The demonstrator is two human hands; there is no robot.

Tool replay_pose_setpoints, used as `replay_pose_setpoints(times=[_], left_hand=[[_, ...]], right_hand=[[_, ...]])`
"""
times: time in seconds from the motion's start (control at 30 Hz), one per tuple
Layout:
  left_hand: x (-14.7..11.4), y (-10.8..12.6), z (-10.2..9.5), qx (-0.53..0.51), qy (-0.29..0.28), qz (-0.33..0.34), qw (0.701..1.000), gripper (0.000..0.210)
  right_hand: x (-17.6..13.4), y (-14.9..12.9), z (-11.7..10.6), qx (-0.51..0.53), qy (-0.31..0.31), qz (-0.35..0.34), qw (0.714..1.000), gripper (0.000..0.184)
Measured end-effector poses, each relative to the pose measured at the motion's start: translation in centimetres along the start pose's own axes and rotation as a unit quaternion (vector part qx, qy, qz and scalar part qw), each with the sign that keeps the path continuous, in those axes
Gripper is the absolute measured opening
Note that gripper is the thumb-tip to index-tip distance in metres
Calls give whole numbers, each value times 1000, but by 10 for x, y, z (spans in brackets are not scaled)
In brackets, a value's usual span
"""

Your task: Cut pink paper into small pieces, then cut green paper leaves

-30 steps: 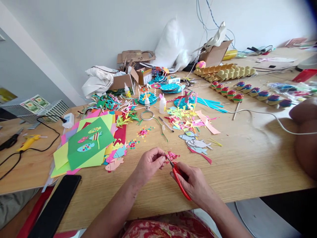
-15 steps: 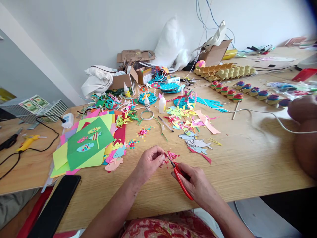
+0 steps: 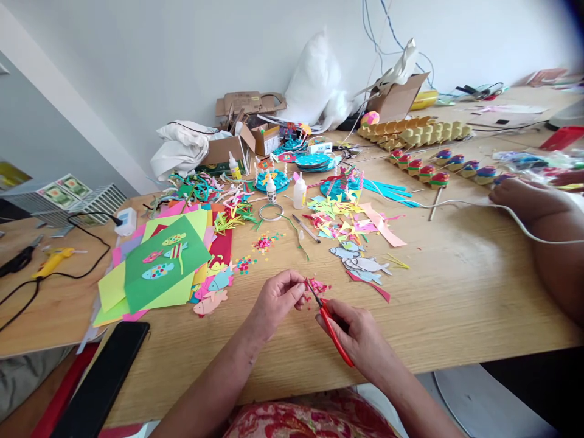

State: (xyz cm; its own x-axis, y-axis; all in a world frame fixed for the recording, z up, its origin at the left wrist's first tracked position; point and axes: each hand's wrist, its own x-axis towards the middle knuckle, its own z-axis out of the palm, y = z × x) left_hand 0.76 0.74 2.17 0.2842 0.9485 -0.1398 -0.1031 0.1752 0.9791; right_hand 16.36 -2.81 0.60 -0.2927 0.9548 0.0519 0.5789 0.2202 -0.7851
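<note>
Scissors (image 3: 336, 334) with red handles are gripped in my right hand (image 3: 360, 331), their blades pointing up and left to my other hand's fingertips. My left hand (image 3: 283, 296) is closed in a pinch, and a small piece of red paper (image 3: 306, 281) just shows at the fingertips, mostly hidden. Behind the blades lies a little pile of pink and red paper bits (image 3: 319, 285) on the wooden table (image 3: 283, 365). Paper fish (image 3: 368, 264) with drawn outlines and a red paper strip (image 3: 378, 291) lie to the right of the pile.
Left are coloured sheets under a green card (image 3: 137, 283) with paper fish, and a black phone (image 3: 103, 377). Glue bottles (image 3: 299, 192), a tape roll (image 3: 271, 212), a pen (image 3: 306, 229) and paper scraps (image 3: 335, 210) lie ahead. A white cable (image 3: 483, 207) and another person's arm (image 3: 547, 243) are right.
The scissors have shifted slightly, and their blades show more plainly by my left fingertips. On the right, the other person's arm has moved further left over the table.
</note>
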Motion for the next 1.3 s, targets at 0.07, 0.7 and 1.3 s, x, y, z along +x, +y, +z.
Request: replay_pose_setpoints(times=[0.07, 0.7, 1.3], left_hand=[[0, 0, 0, -3, -2, -1, 1000, 23], [-2, 3, -3, 29, -23, 0, 999, 17], [-3, 0, -3, 13, -2, 2, 1000, 16]], right_hand=[[0, 0, 0, 0, -9, -3, 1000, 29], [-1, 0, 0, 30, -37, 19, 999, 30], [-3, -1, 2, 28, -35, 33, 998, 32]])
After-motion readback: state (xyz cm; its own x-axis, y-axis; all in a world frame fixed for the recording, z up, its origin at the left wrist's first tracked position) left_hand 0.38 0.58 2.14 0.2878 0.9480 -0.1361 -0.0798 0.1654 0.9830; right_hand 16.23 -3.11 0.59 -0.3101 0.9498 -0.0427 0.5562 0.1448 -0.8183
